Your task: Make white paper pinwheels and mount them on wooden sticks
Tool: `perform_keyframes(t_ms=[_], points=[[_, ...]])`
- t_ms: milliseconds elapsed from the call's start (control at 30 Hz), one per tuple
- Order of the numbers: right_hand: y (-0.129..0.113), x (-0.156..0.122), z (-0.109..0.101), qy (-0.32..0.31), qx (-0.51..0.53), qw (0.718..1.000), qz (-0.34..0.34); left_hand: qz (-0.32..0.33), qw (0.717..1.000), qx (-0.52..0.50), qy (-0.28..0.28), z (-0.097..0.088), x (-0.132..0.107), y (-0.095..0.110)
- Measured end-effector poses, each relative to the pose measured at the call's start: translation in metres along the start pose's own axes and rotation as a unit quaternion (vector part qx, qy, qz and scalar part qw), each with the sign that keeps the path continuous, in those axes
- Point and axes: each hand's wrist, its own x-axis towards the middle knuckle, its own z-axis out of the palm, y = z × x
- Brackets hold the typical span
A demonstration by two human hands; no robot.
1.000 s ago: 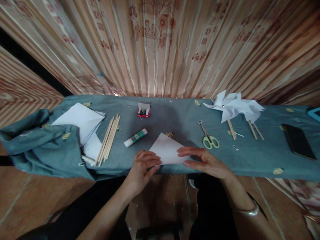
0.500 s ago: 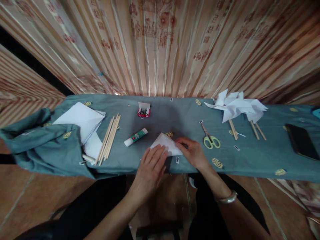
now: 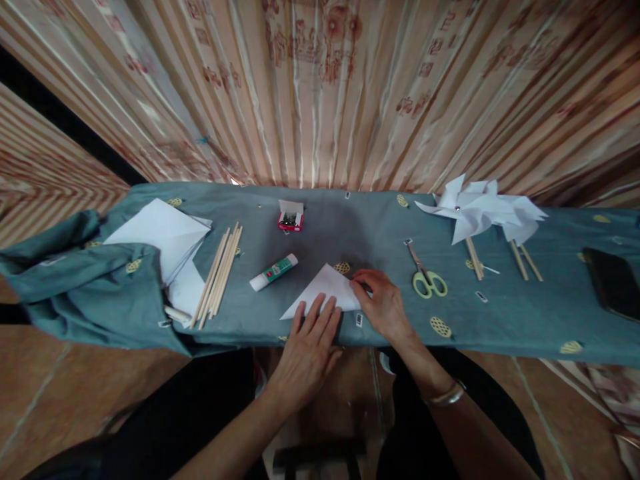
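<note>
Striped curtains (image 3: 320,100) with red pictures hang behind a long table, which has a blue-green tablecloth (image 3: 345,230) on it. Near the front edge lies a folded white paper (image 3: 317,288), shaped like a triangle. The left hand (image 3: 307,357) is flat, with its fingers spread on the bottom part of the paper, not gripping it. The right hand (image 3: 383,305) pinches the paper's right side with its thumb and bent fingers. A green and white glue stick (image 3: 274,272) lies to the left, and a little open red box (image 3: 291,219) sits behind it. Green-handled scissors (image 3: 426,277) lie to the right. Further right are white paper pinwheels (image 3: 480,210) on sticks and a black phone (image 3: 613,280). Far left, thin wooden sticks (image 3: 217,277) lie beside a white paper stack (image 3: 167,230).
</note>
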Motion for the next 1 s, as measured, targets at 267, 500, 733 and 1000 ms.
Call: perform_keyframes(t_ms=[267,500,733,1000], points=[[-0.0024,0.0001,0.0023,0.010,-0.020,1.000,-0.012,-0.008,1.000,0.002,-0.007,0.0019,0.0025,-0.0010],[-0.0025,-0.0003,0.0042,0.011,-0.040,0.999,-0.025,-0.008,1.000,-0.001,-0.010,0.0023,0.0029,-0.0012],[-0.0023,-0.0009,0.0054,0.014,-0.067,0.997,-0.045,-0.008,1.000,0.001,-0.015,0.0032,0.0041,-0.0013],[-0.0035,-0.0023,0.0036,-0.008,-0.112,0.991,-0.078,-0.005,1.000,0.016,-0.024,0.0044,0.0029,-0.0018]])
